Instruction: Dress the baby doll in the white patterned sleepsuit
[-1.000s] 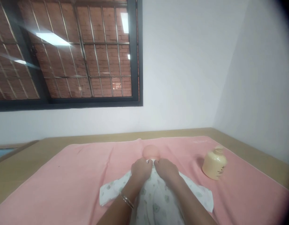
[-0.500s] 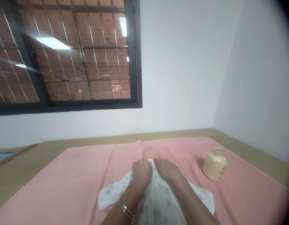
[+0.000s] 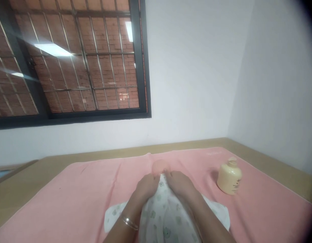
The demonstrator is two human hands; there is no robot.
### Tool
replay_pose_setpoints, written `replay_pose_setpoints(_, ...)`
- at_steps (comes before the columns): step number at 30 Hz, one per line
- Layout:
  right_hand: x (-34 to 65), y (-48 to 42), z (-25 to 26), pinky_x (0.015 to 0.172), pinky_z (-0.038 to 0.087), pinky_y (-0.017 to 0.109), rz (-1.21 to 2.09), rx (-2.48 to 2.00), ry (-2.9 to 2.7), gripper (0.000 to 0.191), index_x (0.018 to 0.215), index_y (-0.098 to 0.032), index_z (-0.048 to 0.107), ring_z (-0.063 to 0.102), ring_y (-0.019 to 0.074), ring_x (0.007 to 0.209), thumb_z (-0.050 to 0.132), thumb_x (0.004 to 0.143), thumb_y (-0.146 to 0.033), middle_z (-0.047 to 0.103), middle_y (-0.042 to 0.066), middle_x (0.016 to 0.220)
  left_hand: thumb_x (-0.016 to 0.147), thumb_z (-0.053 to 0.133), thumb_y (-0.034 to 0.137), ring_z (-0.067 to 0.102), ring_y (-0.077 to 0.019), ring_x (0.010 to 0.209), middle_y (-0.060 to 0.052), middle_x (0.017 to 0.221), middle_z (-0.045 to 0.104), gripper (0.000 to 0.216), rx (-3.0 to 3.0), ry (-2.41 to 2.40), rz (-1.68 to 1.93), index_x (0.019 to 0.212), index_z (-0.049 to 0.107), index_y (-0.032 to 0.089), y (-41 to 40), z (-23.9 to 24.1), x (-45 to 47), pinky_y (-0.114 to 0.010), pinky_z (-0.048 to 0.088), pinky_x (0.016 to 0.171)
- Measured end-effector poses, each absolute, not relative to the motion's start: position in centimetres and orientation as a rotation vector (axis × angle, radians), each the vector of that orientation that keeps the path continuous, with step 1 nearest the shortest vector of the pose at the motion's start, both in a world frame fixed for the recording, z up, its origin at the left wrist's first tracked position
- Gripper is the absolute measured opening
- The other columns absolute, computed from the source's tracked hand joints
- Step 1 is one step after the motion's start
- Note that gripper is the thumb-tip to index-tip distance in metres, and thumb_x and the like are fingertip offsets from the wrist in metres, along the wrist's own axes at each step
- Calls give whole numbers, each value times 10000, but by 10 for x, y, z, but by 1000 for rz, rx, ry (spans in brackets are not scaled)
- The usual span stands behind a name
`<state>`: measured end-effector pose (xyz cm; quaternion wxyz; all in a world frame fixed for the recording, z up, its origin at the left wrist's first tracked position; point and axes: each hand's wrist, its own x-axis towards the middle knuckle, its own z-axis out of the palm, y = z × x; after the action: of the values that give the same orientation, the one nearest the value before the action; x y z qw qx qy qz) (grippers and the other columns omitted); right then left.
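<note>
A small white baby garment [image 3: 164, 212] with a pale green print lies in the middle, its two sleeves spread out to either side. My left hand [image 3: 147, 185], with a silver bangle on the wrist, is closed on the garment's top edge. On the other side of that edge, my right hand [image 3: 180, 182] pinches the cloth too. Just beyond my fingertips sits a smooth, round, pinkish-beige thing [image 3: 159, 165], perhaps a doll's head; its lower part is hidden by my hands and the cloth.
Pink cloth [image 3: 82, 192] covers most of the table. A cream-coloured bottle [image 3: 229, 178] with dark lettering stands to the right. The wooden rim [image 3: 95, 152] runs along the white wall, below a barred window [image 3: 90, 67].
My left hand has turned and its wrist has shifted left, uncovering more of the garment's front. My right hand stays on the top edge. The whole view has shifted slightly.
</note>
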<state>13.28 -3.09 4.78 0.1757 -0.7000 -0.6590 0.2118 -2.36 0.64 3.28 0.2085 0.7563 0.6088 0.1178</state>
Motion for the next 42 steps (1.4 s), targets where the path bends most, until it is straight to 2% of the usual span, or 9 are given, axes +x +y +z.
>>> replay_pose_setpoints(4, 124, -38, 53, 792, 426, 376, 492, -1943, -1922, 774, 938, -156, 696, 628, 269, 877, 58, 915, -595, 681, 140, 935, 891, 260, 425, 641, -243, 848, -144, 954, 692, 494, 2236, 1767, 290, 893, 667, 144, -4, 42, -18, -307, 430, 699)
replay_pose_setpoints(9, 133, -16, 25, 812, 428, 391, 606, -2093, -1915, 725, 1056, -112, 668, 610, 292, 969, 104, 928, -548, 656, 173, 1056, 853, 327, 278, 632, -231, 821, -126, 924, 687, 344, 2330, 1813, 211, 841, 649, 158, -20, 53, -9, -313, 419, 702)
replay_pose_setpoints(15, 128, -29, 39, 793, 433, 379, 475, -2050, -1942, 614, 993, -142, 680, 620, 272, 925, 161, 940, -465, 667, 152, 1019, 897, 245, 389, 631, -239, 879, -152, 1023, 671, 468, 2248, 1732, 226, 925, 645, 147, 3, 29, -19, -311, 438, 711)
replay_pose_setpoints(19, 121, -35, 44, 780, 437, 374, 397, -1978, -1977, 633, 959, -159, 684, 627, 261, 892, 127, 947, -459, 678, 136, 957, 884, 254, 482, 634, -254, 887, -168, 1040, 670, 529, 2181, 1687, 282, 950, 648, 135, 14, 19, -25, -310, 442, 696)
replay_pose_setpoints(27, 140, -16, 29, 809, 440, 348, 634, -1982, -1974, 627, 1072, -99, 665, 614, 274, 994, 198, 940, -496, 658, 185, 1065, 880, 272, 415, 639, -237, 785, -127, 881, 697, 477, 2314, 1782, 311, 800, 670, 163, -8, 44, -15, -311, 430, 674)
replay_pose_setpoints(31, 132, -30, 41, 769, 444, 352, 585, -1962, -1920, 726, 969, -124, 692, 632, 264, 902, 113, 931, -561, 679, 165, 976, 904, 125, 539, 634, -257, 915, -134, 1013, 687, 667, 2234, 1653, 309, 960, 675, 165, 0, 37, -22, -330, 443, 753)
replay_pose_setpoints(34, 127, -30, 40, 765, 441, 364, 513, -1978, -1954, 734, 973, -139, 685, 627, 265, 895, 94, 926, -573, 675, 156, 976, 882, 130, 608, 624, -275, 963, -140, 1069, 673, 709, 2175, 1637, 260, 1024, 661, 160, -1, 37, -23, -347, 445, 784)
replay_pose_setpoints(39, 134, -17, 26, 814, 436, 386, 630, -2065, -1961, 769, 1047, -111, 676, 612, 290, 985, 65, 928, -563, 657, 179, 1063, 886, 268, 454, 635, -261, 876, -127, 973, 689, 490, 2310, 1752, 229, 901, 663, 165, -16, 49, -15, -353, 443, 763)
replay_pose_setpoints(42, 133, -23, 34, 810, 440, 388, 604, -2066, -1950, 737, 1030, -113, 683, 622, 291, 959, 88, 938, -539, 666, 173, 1042, 897, 239, 388, 632, -255, 894, -142, 997, 682, 482, 2331, 1742, 224, 905, 658, 150, -10, 43, -16, -344, 444, 760)
